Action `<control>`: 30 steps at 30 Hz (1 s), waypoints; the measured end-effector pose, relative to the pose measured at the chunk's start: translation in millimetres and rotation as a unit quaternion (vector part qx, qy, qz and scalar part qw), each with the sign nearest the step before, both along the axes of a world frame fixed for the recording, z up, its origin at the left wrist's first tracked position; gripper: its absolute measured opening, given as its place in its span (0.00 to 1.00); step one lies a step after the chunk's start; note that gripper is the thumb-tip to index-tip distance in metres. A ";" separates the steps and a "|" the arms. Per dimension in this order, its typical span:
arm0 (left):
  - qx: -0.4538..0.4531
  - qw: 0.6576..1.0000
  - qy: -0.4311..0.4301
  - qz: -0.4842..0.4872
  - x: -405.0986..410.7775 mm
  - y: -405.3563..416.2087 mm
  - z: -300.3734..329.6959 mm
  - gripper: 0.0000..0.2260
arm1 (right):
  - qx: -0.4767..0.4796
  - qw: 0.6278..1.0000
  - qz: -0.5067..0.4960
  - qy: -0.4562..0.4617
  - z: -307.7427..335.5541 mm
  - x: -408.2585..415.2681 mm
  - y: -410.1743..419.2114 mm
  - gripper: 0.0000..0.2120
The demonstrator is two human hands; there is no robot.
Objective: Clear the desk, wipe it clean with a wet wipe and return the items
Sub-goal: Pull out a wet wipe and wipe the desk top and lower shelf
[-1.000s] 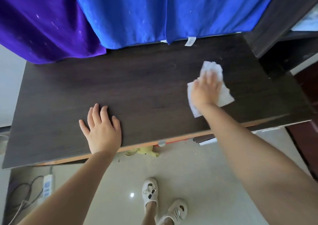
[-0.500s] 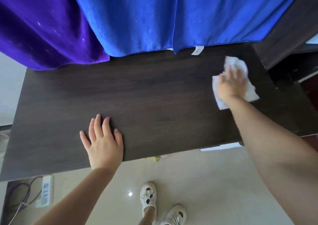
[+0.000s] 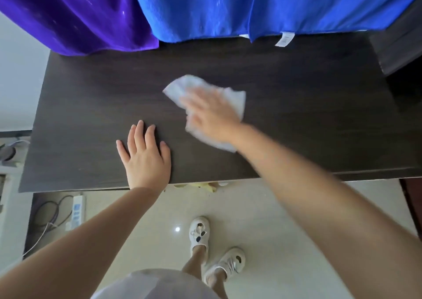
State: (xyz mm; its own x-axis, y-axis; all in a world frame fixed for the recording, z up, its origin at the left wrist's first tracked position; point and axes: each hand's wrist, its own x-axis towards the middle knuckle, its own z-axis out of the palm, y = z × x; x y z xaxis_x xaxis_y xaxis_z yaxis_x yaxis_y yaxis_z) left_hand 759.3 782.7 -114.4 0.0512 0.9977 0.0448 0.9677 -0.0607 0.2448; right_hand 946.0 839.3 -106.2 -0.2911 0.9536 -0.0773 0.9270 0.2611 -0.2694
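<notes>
Your arms bare to edge of view, no sleeves, no watch, no rings visible. Your left hand (image 3: 146, 159) sharp; your right hand (image 3: 211, 113) motion-blurred. At 6 o'clock, pale white garment (image 3: 155, 285) at your waist. Bare lower legs. White strapped sandals (image 3: 199, 233) with dark cut-outs at 5 o'clock.

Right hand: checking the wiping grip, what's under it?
A white wet wipe lies spread flat under the right hand on the desk; its middle is covered.
</notes>
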 end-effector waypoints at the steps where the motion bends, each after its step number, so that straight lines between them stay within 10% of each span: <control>1: 0.002 1.000 -0.001 0.002 -0.1 0.3 -0.5 0.21 | 0.017 0.998 -0.063 -0.008 -2.2 32.3 14.8 0.23; 9: 0.013 1.000 -0.012 -0.009 0.6 -0.6 0.0 0.20 | -0.052 0.805 -0.590 -0.039 16.5 232.5 -45.4 0.26; 16: 0.009 1.000 -0.025 -0.014 1.2 -2.6 3.9 0.20 | -0.004 0.756 -0.653 -0.036 8.5 180.1 -158.3 0.25; 23: -0.013 0.999 -0.035 -0.025 4.3 -4.3 11.9 0.18 | 0.087 0.866 -0.466 0.161 16.8 120.8 -206.2 0.14; 30: -0.006 0.972 -0.107 -0.207 112.7 -63.3 40.0 0.19 | 0.018 0.661 -0.642 0.388 107.5 188.8 -269.9 0.16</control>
